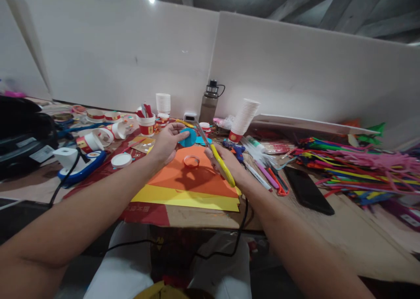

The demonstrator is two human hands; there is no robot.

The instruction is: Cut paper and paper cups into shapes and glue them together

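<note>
Between the thumb and fingers of my left hand [167, 144] is a round piece of blue paper [188, 138]. My right hand [225, 161] holds yellow-handled scissors [223, 165], their blades pointing up and away, just right of the blue piece. Below both hands lies orange paper [173, 176] on top of yellow paper [187, 198]. A small red ring-shaped piece [191, 161] sits on the orange paper. Another blue paper piece [204, 140] lies behind the scissors.
Stacked white cups [245, 115], a bottle [209, 104] and a cup of red-handled tools [146, 125] stand at the back. On the right are pens [259, 176], a black phone [308, 189] and colourful pipe cleaners [357, 168]. A blue-and-white power strip [82, 168] lies left.
</note>
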